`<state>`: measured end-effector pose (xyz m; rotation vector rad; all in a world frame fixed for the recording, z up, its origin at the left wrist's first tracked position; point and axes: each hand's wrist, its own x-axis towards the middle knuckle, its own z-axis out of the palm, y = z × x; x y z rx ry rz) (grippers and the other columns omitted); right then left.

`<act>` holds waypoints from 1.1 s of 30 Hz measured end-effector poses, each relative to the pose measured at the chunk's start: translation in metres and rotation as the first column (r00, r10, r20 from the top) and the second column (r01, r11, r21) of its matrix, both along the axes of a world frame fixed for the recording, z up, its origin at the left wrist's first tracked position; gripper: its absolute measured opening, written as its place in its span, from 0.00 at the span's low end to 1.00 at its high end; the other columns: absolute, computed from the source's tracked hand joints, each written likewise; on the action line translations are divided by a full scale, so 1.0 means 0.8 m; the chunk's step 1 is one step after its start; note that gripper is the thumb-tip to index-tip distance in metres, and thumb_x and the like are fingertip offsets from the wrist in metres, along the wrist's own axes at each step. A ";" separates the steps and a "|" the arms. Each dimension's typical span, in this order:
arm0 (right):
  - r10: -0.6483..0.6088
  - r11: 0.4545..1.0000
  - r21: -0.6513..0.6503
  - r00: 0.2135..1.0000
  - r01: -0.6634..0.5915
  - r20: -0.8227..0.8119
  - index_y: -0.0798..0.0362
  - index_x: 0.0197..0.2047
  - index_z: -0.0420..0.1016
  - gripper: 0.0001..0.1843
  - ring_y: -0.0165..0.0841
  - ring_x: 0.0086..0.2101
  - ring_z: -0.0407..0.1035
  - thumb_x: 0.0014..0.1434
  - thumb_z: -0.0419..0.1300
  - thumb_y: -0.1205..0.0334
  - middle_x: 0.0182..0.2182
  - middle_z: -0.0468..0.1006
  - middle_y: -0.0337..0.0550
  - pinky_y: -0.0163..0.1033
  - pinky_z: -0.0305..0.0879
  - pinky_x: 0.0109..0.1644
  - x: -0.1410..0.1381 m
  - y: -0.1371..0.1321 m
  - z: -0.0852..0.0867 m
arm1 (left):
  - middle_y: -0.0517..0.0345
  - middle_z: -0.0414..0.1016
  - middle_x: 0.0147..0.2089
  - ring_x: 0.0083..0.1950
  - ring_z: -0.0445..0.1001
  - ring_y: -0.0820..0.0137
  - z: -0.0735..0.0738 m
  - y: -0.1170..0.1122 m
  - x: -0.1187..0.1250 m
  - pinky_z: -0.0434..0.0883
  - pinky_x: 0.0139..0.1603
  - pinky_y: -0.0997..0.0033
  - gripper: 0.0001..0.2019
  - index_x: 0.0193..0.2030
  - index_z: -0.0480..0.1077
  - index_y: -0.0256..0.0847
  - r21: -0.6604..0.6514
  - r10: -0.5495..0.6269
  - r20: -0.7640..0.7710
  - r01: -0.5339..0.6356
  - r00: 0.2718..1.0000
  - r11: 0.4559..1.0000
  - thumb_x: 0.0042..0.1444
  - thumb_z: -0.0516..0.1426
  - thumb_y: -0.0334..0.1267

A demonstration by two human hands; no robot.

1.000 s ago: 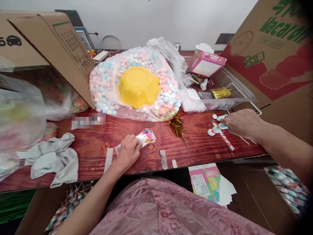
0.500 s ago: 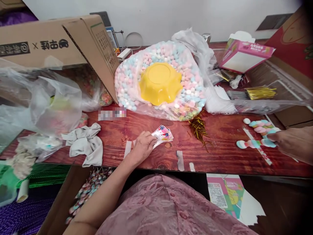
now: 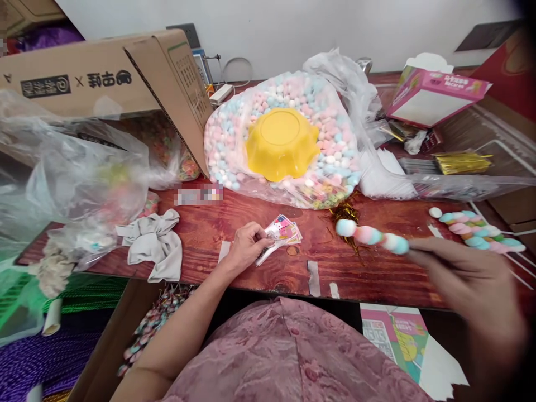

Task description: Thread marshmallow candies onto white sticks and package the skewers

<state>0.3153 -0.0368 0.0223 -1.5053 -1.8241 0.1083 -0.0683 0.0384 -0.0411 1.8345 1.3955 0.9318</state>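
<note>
My left hand (image 3: 248, 245) rests on the red wooden table (image 3: 377, 268), fingers pinched on a small stack of colourful printed cards (image 3: 281, 233). My right hand (image 3: 469, 279), blurred by motion, grips the stick end of a marshmallow skewer (image 3: 371, 235) with pastel blue, pink and white pieces, held above the table and pointing left toward the cards. More filled skewers (image 3: 473, 230) lie on the table at the right. A big clear bag of pastel marshmallows (image 3: 234, 139) sits at the back with an upturned yellow bowl (image 3: 282, 142) on it.
An open cardboard box (image 3: 104, 78) and crumpled plastic bags (image 3: 71, 184) stand at the left, beside a grey cloth (image 3: 153, 245). Gold twist ties (image 3: 347, 215) lie mid-table; more (image 3: 460, 163) sit in a clear bag at right. A pink box (image 3: 435, 95) is behind. Packaged sweets (image 3: 154, 324) fill a box below.
My right hand lifted one skewer from the pile at the right and carried it left toward the middle. My left hand stayed on the cards. The view panned slightly left.
</note>
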 end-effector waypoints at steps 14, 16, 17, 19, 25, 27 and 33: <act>0.280 0.954 -0.009 0.883 -0.298 0.377 0.51 0.38 0.80 0.12 0.31 0.29 0.73 0.63 0.54 0.69 0.29 0.79 0.41 0.36 0.62 0.32 -0.099 0.035 -0.034 | 0.63 0.66 0.27 0.30 0.64 0.74 0.001 -0.003 0.000 0.60 0.32 0.73 0.12 0.25 0.66 0.39 0.072 -0.078 -0.036 0.080 0.996 0.994 0.52 0.65 0.36; 0.290 0.946 0.003 0.849 -0.324 0.443 0.52 0.37 0.79 0.12 0.31 0.28 0.71 0.62 0.53 0.70 0.28 0.78 0.40 0.36 0.59 0.31 -0.100 0.040 -0.024 | 0.63 0.66 0.27 0.30 0.64 0.74 0.003 -0.004 0.001 0.60 0.32 0.73 0.12 0.26 0.66 0.38 0.085 -0.104 -0.069 0.109 0.992 0.990 0.53 0.64 0.35; 0.291 0.941 0.015 0.831 -0.338 0.473 0.52 0.37 0.79 0.12 0.30 0.27 0.70 0.62 0.53 0.71 0.26 0.77 0.40 0.36 0.58 0.31 -0.101 0.043 -0.019 | 0.63 0.66 0.27 0.31 0.64 0.74 0.003 -0.004 0.001 0.59 0.33 0.72 0.11 0.26 0.66 0.38 0.094 -0.113 -0.081 0.120 0.990 0.988 0.53 0.64 0.35; 0.304 0.926 0.024 0.781 -0.377 0.546 0.52 0.36 0.78 0.12 0.30 0.27 0.68 0.60 0.53 0.72 0.25 0.76 0.39 0.37 0.55 0.31 -0.100 0.050 -0.009 | 0.63 0.66 0.28 0.31 0.64 0.74 0.003 -0.005 0.001 0.60 0.33 0.72 0.11 0.26 0.66 0.38 0.110 -0.127 -0.088 0.136 0.988 0.985 0.53 0.64 0.34; 0.293 0.902 0.017 0.641 -0.431 0.710 0.50 0.34 0.75 0.12 0.31 0.27 0.65 0.54 0.54 0.75 0.24 0.75 0.38 0.40 0.50 0.32 -0.097 0.055 0.011 | 0.63 0.67 0.27 0.30 0.65 0.74 -0.001 -0.005 -0.002 0.60 0.32 0.73 0.11 0.26 0.66 0.39 0.114 -0.126 -0.054 0.131 0.991 0.985 0.53 0.64 0.36; 0.288 0.901 0.023 0.638 -0.432 0.714 0.50 0.35 0.76 0.12 0.32 0.27 0.65 0.54 0.55 0.75 0.25 0.75 0.38 0.40 0.51 0.33 -0.099 0.052 0.009 | 0.62 0.67 0.28 0.30 0.65 0.73 -0.002 -0.004 -0.002 0.60 0.32 0.73 0.11 0.26 0.66 0.39 0.114 -0.140 -0.064 0.146 0.988 0.983 0.53 0.64 0.37; 0.221 0.912 0.131 0.735 -0.389 0.641 0.51 0.36 0.76 0.11 0.32 0.30 0.69 0.60 0.53 0.73 0.29 0.79 0.40 0.40 0.54 0.32 -0.101 0.045 -0.001 | 0.61 0.66 0.28 0.31 0.65 0.72 -0.001 -0.004 0.001 0.60 0.34 0.72 0.10 0.26 0.65 0.39 0.172 -0.193 -0.169 0.222 0.966 0.960 0.54 0.62 0.33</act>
